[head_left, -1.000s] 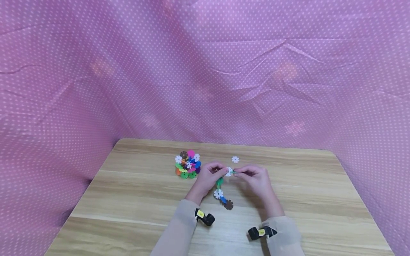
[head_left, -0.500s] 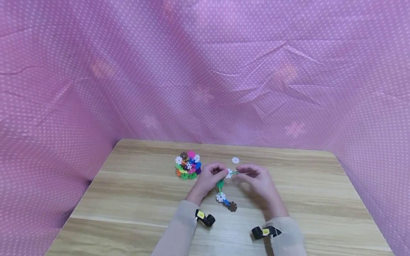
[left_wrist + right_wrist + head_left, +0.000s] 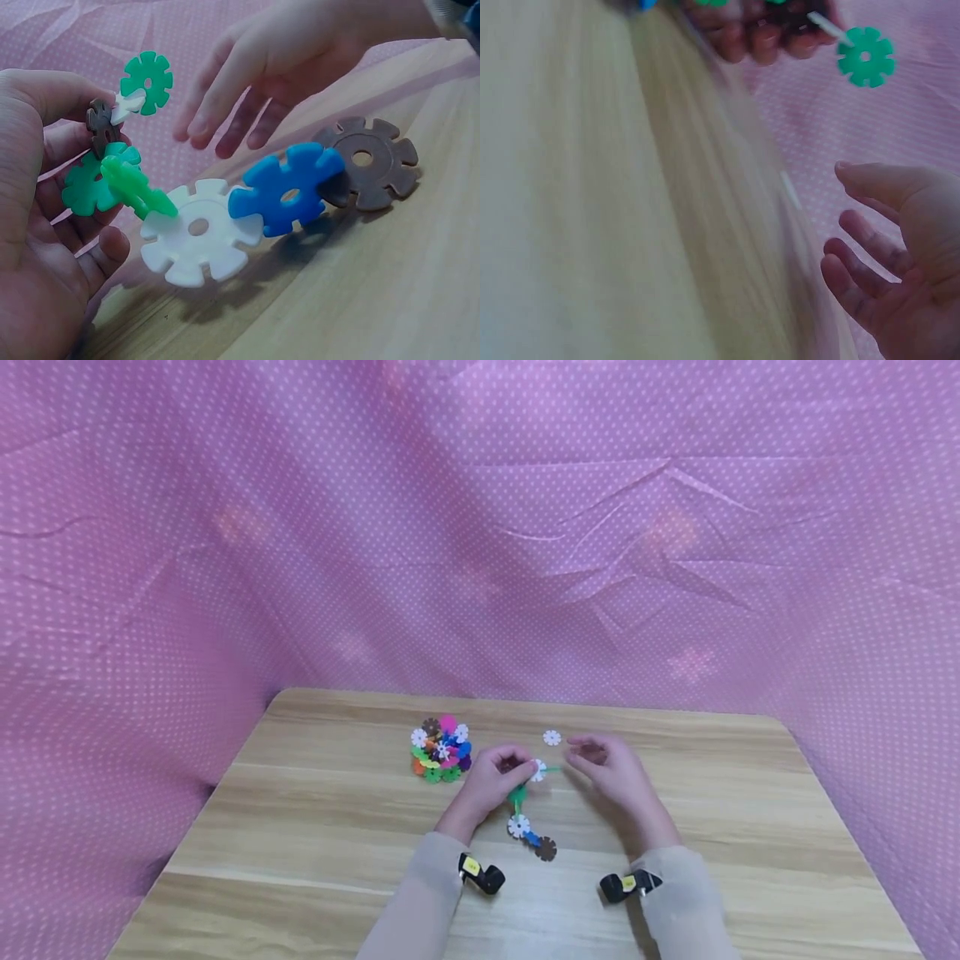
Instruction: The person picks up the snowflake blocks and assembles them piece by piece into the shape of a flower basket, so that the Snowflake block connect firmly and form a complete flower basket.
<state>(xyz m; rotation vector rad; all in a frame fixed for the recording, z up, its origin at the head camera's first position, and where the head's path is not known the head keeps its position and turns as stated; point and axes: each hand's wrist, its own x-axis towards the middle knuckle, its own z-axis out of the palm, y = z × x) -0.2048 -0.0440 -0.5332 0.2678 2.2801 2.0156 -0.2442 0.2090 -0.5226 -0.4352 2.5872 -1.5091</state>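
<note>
My left hand (image 3: 491, 781) pinches a brown notched disc (image 3: 103, 127) between thumb and fingers. It belongs to a chain of slotted flower-shaped plastic discs. On its far side a small white disc (image 3: 128, 106) leads to a green end disc (image 3: 147, 82). Below the hand hang a green disc (image 3: 91, 184), a light green one (image 3: 135, 187), a larger-looking white one (image 3: 201, 232), a blue one (image 3: 289, 191) and a brown end disc (image 3: 371, 163). To the right of the green end disc, my right hand (image 3: 611, 768) holds nothing, its fingers relaxed and apart from the chain.
A cluster of joined multicoloured discs (image 3: 441, 752) stands on the wooden table (image 3: 300, 827), left of my left hand. One loose white disc (image 3: 552, 737) lies beyond the chain, near my right fingertips. Pink dotted cloth (image 3: 480, 527) hangs around the table's back and sides.
My right hand has let go of the green end disc and drawn away to the right. The chain's lower end has swung slightly right and nearer me, while my left hand barely moved.
</note>
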